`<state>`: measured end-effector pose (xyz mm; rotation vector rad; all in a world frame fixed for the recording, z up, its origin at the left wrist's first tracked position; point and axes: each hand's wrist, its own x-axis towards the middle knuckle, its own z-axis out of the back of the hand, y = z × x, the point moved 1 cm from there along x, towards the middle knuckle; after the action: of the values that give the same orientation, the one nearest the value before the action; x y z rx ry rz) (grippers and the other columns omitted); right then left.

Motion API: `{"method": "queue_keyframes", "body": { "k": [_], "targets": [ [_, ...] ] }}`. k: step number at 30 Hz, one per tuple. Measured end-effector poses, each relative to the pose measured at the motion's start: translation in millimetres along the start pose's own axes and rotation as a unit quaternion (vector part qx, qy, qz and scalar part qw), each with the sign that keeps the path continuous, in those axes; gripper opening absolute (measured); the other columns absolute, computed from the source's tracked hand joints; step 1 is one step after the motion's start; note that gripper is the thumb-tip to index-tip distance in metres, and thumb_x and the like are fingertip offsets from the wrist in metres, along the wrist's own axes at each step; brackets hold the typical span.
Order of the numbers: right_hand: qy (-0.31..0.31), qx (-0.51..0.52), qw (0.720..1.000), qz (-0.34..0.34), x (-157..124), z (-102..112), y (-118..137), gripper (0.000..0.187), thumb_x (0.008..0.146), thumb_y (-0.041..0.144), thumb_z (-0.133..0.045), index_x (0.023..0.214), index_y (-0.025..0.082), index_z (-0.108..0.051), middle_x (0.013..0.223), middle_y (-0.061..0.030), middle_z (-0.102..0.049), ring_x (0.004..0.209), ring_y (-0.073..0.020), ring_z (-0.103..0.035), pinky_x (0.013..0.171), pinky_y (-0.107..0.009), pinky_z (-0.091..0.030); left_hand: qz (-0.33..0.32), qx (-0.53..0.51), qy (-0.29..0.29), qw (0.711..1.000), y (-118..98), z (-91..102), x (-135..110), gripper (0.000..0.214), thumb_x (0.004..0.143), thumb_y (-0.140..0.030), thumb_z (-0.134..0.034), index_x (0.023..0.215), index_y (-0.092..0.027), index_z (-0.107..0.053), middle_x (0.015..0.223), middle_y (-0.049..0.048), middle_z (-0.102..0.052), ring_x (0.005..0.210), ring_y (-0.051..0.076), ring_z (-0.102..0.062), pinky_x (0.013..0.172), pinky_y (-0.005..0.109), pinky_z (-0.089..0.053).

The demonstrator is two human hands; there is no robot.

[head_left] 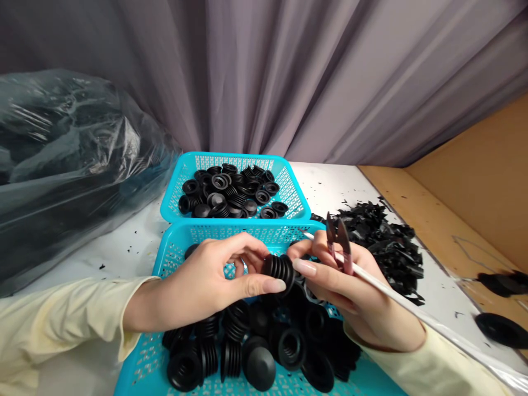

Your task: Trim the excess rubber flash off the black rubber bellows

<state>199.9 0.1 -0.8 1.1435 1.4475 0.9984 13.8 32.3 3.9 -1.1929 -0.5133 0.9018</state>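
Between the fingertips of my left hand (206,280) is a black ribbed rubber plug (280,269), its rings facing right. My right hand (350,280) is closed around a small pair of snips (339,242) whose two dark blades point up, slightly apart. Its fingertips also reach the plug's right end. Along the same hand runs a thin white rod or tube (391,289) toward the lower right. Both hands are above the near blue basket (165,258), where several more black plugs (259,366) lie in a jumble. Part of that basket is hidden by my hands.
A second blue basket (303,201) with many similar plugs adjoins the near one. Black rubber scraps (396,250) are heaped at right, close to a brown board (474,170). A clear plastic bag (82,148) with dark contents bulges at left. A grey curtain (256,71) hangs behind.
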Motion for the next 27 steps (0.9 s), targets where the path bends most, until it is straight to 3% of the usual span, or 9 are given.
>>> {"method": "queue_keyframes", "body": {
  "k": [5, 12, 15, 18, 22, 27],
  "targets": [
    [0.043, -0.012, 0.999, -0.006, 2.5, 3.8, -1.9, 0.028, 0.067, 0.039, -0.078, 0.068, 0.018, -0.059, 0.063, 0.0045, -0.052, 0.037, -0.0005, -0.021, 0.038, -0.024, -0.011, 0.006, -0.029, 0.001, 1.000, 0.1, 0.6, 0.3, 0.028, 0.076, -0.038, -0.073, 0.092, -0.018, -0.063, 0.083, -0.0001, -0.069, 0.079, 0.015, -0.063, 0.073, 0.026, -0.049],
    [0.020, -0.001, 1.000, -0.012, 0.2, -1.5, 3.1, 0.029, 0.064, 0.037, -0.079, 0.065, 0.017, -0.058, 0.064, 0.0036, -0.053, 0.037, -0.0001, -0.018, 0.040, -0.026, -0.007, 0.014, -0.046, 0.003, 0.999, -0.8, -0.1, 0.5, 0.027, 0.076, -0.038, -0.072, 0.090, -0.018, -0.063, 0.079, -0.0011, -0.067, 0.077, 0.014, -0.061, 0.073, 0.025, -0.048],
    [0.027, -0.001, 1.000, -0.014, 0.9, 0.4, 1.5, 0.029, 0.065, 0.038, -0.079, 0.066, 0.018, -0.059, 0.057, 0.0064, -0.046, 0.037, -0.0009, -0.017, 0.041, -0.026, -0.008, 0.017, -0.043, 0.004, 0.999, -1.2, 0.2, 0.0, 0.025, 0.078, -0.038, -0.071, 0.090, -0.018, -0.062, 0.079, -0.0013, -0.067, 0.077, 0.014, -0.061, 0.073, 0.025, -0.049],
    [0.059, -0.007, 0.998, -0.013, 3.8, 4.6, -2.5, 0.026, 0.070, 0.039, -0.077, 0.068, 0.019, -0.061, 0.050, 0.0099, -0.033, 0.037, -0.0018, -0.017, 0.040, -0.025, -0.010, 0.009, -0.036, -0.002, 0.999, -1.0, 0.6, -1.3, 0.023, 0.080, -0.038, -0.069, 0.090, -0.018, -0.062, 0.080, -0.0017, -0.066, 0.076, 0.013, -0.061, 0.072, 0.024, -0.049],
    [0.099, -0.029, 0.995, -0.012, 6.4, 7.1, -6.3, 0.028, 0.071, 0.043, -0.076, 0.072, 0.019, -0.062, 0.048, 0.0098, -0.034, 0.035, -0.0021, -0.016, 0.036, -0.024, -0.009, -0.007, -0.039, -0.006, 0.999, -0.3, 0.3, -2.9, 0.021, 0.081, -0.036, -0.067, 0.090, -0.019, -0.060, 0.079, -0.0025, -0.065, 0.075, 0.012, -0.060, 0.071, 0.022, -0.049],
    [0.078, -0.024, 0.997, 0.018, 4.7, 6.0, -6.0, 0.032, 0.078, 0.046, -0.069, 0.064, 0.020, -0.056, 0.042, 0.0110, -0.026, 0.037, -0.0052, -0.018, 0.040, -0.025, -0.012, -0.018, -0.012, -0.009, 1.000, 0.0, 0.4, -3.8, 0.023, 0.080, -0.037, -0.068, 0.091, -0.018, -0.059, 0.077, -0.0019, -0.064, 0.071, 0.012, -0.059, 0.068, 0.023, -0.048]
  ]
}}
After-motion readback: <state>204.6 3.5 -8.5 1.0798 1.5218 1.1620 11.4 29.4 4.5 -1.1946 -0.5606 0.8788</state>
